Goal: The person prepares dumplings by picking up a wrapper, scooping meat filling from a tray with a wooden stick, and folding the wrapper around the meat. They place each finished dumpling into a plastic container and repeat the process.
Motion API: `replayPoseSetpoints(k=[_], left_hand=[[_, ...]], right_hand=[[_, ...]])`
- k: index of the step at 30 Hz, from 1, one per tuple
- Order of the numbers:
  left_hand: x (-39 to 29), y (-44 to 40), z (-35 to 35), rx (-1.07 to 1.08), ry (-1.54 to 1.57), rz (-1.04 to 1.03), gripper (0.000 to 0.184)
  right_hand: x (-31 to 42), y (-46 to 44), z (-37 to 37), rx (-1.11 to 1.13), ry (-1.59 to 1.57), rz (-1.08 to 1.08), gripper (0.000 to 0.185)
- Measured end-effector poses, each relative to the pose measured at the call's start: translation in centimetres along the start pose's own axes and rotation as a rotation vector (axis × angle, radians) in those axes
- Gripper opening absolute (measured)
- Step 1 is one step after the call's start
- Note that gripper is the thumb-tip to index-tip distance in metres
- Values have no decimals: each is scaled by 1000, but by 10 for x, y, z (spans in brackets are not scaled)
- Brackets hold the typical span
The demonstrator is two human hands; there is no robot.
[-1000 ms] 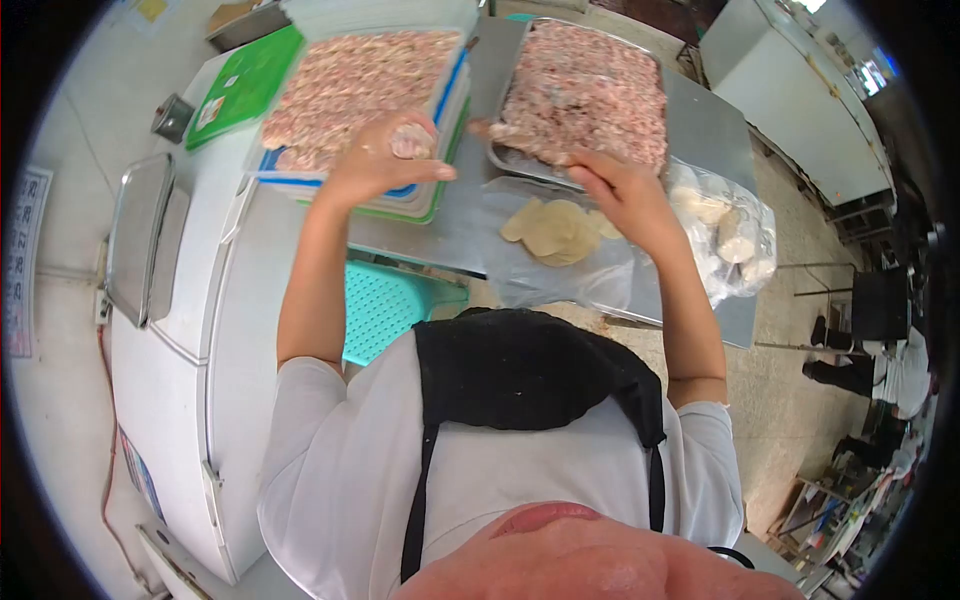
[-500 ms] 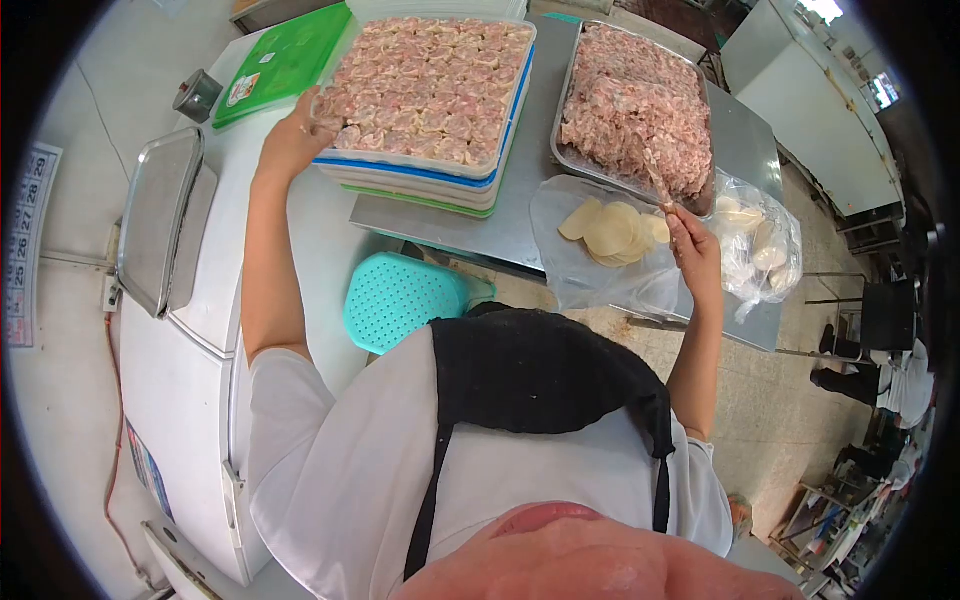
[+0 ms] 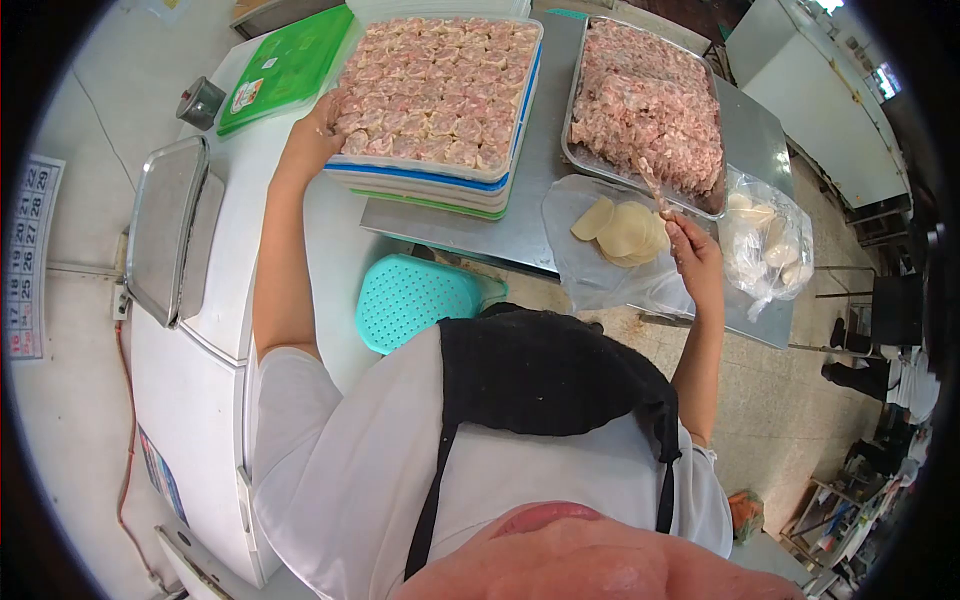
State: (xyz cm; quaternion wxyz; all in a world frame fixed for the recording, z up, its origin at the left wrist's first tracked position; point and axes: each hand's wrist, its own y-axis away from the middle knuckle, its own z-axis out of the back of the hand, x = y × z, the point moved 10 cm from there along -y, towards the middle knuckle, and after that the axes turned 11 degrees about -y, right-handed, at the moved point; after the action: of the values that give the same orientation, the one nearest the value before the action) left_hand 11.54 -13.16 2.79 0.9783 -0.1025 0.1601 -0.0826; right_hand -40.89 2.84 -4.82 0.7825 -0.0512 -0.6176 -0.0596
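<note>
My left hand (image 3: 318, 133) is at the left edge of a stacked plastic container (image 3: 520, 120) filled with rows of meat dumplings (image 3: 430, 90); its fingers reach over the rim among the dumplings at the corner, and whether they grip one is hidden. In my right hand (image 3: 692, 250) is a thin, meat-smeared spatula (image 3: 652, 188), its tip pointing at the heap of minced meat (image 3: 650, 120) in a metal tray (image 3: 590, 168). Round pale wrappers (image 3: 625, 232) lie on a plastic sheet (image 3: 580, 280) just left of my right hand.
A clear bag of pale wrapped items (image 3: 768, 240) lies right of the tray. A green lid (image 3: 290, 70), a metal cup (image 3: 201, 103) and an empty metal tray (image 3: 165, 230) are at the left. A turquoise stool (image 3: 415, 300) stands below the table; another person (image 3: 910, 385) is far right.
My left hand has gone from above the container, holding a dumpling, to its left edge. My right hand has moved away from the meat tray, down and right. The view has shifted.
</note>
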Motion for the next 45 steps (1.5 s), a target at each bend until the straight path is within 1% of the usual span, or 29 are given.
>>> replayPoseSetpoints(k=[1, 2, 4, 8, 10, 11, 13, 15, 16, 17, 19, 20, 21, 22, 24, 25, 26, 27, 29, 31, 32, 33, 35, 36, 38, 39, 41, 43, 45], left_hand=[[-1, -1, 3, -78, -4, -26, 72], [1, -2, 1, -77, -4, -29, 72], [0, 0, 1, 7, 22, 69, 74], [-5, 10, 9, 79, 12, 74, 69], [-9, 20, 17, 184, -295, 280, 62], [-11, 23, 12, 186, -296, 271, 62], [-31, 20, 7, -8, -244, -38, 54], [-28, 18, -13, -46, -291, -196, 51], [-37, 19, -11, -25, -267, -180, 49], [-46, 25, -8, -2, -245, -159, 48], [-44, 28, -6, 4, -248, -25, 46], [-65, 36, 1, 148, -358, 225, 46], [-95, 52, 14, 292, -470, 480, 46], [-122, 56, 15, 294, -470, 467, 46], [-171, 54, 39, 2, -568, 412, 44], [-186, 52, 27, 8, -566, 408, 44], [-227, 45, 21, -191, -329, 121, 40], [-267, 51, 19, -382, -85, -162, 36], [-331, 48, -37, -253, 156, -328, 31], [-400, 51, -113, -37, 300, -537, 30], [-426, 54, -156, 121, 355, -546, 27], [-440, 61, -208, 156, 396, -584, 25], [-477, 71, -269, 254, 420, -652, 25], [-486, 70, -286, 257, 417, -643, 25], [-492, 67, -324, 298, 119, -586, 27], [-492, 67, -330, 298, 117, -576, 27], [-485, 64, -339, 265, -78, -541, 26], [-477, 63, -339, 294, -85, -540, 25], [-471, 62, -334, 327, -93, -544, 24]], right_hand=[[-1, 1, -2, 15, -7, 3, 29], [-3, 1, -1, 13, -8, 2, 29], [-3, -2, -3, 57, 31, 29, 29], [-4, -9, 9, 52, 7, -1, 29], [-3, -11, 17, 41, 1, -7, 30], [-7, -14, 22, 32, 0, -9, 30], [2, -22, 31, 66, 104, 182, 34], [2, -32, 48, 74, 160, 133, 35], [1, -37, 55, 116, 208, 93, 37], [2, -43, 71, 79, 210, 75, 37], [24, -58, 91, 99, 598, 260, 35], [27, -67, 112, 81, 601, 250, 35], [30, -76, 122, 133, 842, 283, 35], [30, -84, 131, 191, 1082, 312, 34], [37, -105, 154, 194, 1174, 295, 35], [37, -116, 160, 210, 1265, 286, 37], [44, -126, 163, 180, 1294, 357, 26], [34, -140, 163, 186, 1293, 353, 26], [7, -156, 144, 208, 1315, 526, 13], [-24, -154, 112, 278, 1225, 635, 10], [-20, -151, 104, 285, 1224, 641, 10], [-22, -144, 94, 341, 1275, 587, 11], [-28, -133, 90, 404, 1317, 534, 12], [-29, -130, 91, 425, 1282, 535, 11], [-35, -121, 91, 453, 1244, 542, 11], [-41, -110, 84, 511, 1206, 579, 11], [-41, -94, 79, 571, 1162, 621, 11], [-28, -87, 80, 601, 1188, 643, 12], [-8, -106, 102, 593, 1099, 630, 11]])
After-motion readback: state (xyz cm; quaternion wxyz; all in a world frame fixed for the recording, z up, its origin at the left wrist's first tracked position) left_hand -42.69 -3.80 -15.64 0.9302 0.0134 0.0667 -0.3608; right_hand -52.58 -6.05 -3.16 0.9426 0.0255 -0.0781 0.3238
